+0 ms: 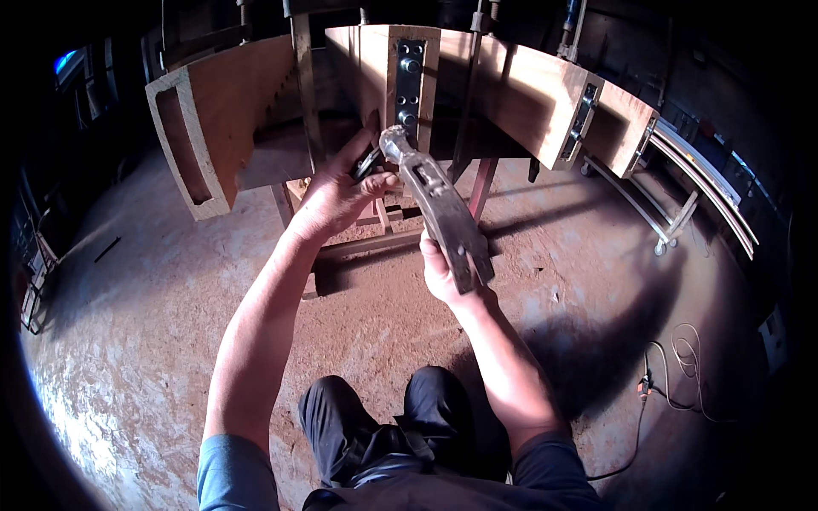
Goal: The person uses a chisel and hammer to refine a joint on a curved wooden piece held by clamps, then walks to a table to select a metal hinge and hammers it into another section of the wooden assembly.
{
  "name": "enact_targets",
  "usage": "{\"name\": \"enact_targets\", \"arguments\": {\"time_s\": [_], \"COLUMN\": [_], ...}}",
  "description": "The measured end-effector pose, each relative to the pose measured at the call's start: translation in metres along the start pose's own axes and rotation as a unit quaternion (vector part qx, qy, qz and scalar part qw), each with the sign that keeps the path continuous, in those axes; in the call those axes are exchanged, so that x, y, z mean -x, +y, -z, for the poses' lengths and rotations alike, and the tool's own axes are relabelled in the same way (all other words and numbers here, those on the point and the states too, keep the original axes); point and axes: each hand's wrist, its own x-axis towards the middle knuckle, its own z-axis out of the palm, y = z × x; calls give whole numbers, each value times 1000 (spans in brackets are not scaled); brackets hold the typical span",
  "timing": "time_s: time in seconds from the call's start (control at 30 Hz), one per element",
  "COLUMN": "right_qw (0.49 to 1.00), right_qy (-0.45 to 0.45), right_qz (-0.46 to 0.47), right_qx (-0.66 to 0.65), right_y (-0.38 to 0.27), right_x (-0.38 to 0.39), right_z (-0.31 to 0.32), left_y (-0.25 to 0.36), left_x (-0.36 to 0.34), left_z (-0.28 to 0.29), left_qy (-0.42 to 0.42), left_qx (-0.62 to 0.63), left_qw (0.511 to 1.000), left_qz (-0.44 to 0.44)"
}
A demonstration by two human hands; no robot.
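My right hand [439, 271] is closed around a claw hammer [441, 204]. The worn metal head points up and away from me, its striking face close to the lower part of a dark metal plate [409, 81]. That plate has holes and bolts and is set into the end of the middle timber beam [362, 64]. Just left of the hammer face, my left hand [336, 192] is closed on a small dark metal piece [367, 163] beside the beam's lower edge. Its exact kind cannot be made out.
A left beam [230, 89] ends in a bare recess [182, 145]. Two beams at right carry metal fittings [579, 123]. Clamp bars [305, 94] cross the timbers. Below is a wooden trestle [366, 245]. A wheeled trolley [656, 217] stands right; a cable [643, 417] lies on the dusty floor.
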Motion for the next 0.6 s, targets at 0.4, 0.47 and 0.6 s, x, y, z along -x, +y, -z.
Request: {"name": "enact_targets", "arguments": {"time_s": [0.4, 0.47, 0.6], "right_qw": [984, 990, 995], "right_qy": [-70, -21, 30], "right_qz": [-164, -133, -96], "right_qx": [-6, -36, -14], "right_y": [7, -1, 4], "right_x": [15, 15, 1], "right_z": [2, 12, 28], "left_y": [-2, 7, 39], "left_x": [7, 10, -3], "left_z": [-4, -4, -23], "left_qy": [42, 69, 136], "left_qx": [72, 31, -12], "left_qw": [993, 994, 987], "left_qz": [79, 78, 87]}}
